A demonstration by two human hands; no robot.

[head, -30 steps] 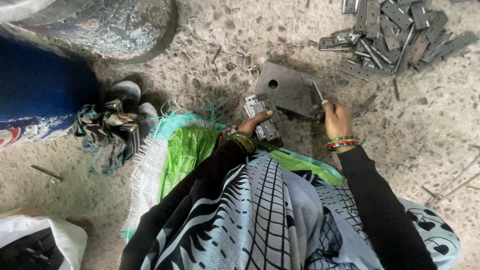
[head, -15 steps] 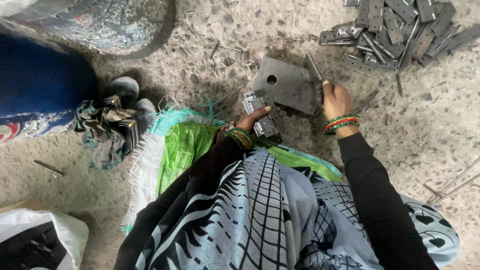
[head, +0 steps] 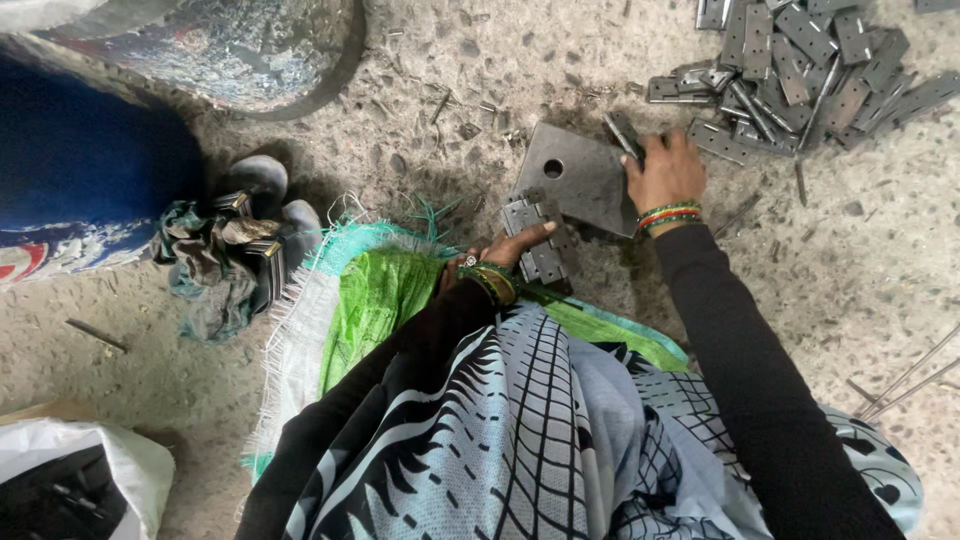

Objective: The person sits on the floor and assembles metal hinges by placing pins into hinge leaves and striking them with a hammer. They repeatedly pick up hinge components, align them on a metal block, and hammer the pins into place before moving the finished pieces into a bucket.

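A white bag [head: 70, 480] lies at the lower left corner of the floor [head: 420, 110], and a green sack [head: 375, 300] spreads under the person's knees. The left hand [head: 500, 252] holds a hinge [head: 535, 240] flat against its fingers. The right hand [head: 665, 175] grips a metal strip [head: 622, 135] at the edge of a holed steel plate [head: 575, 175]. A hinge pile [head: 800, 70] lies beyond. Rags [head: 215, 260] lie left.

Rough speckled concrete floor [head: 420, 90], littered with metal scraps; a green woven mat [head: 375, 300] lies on it.
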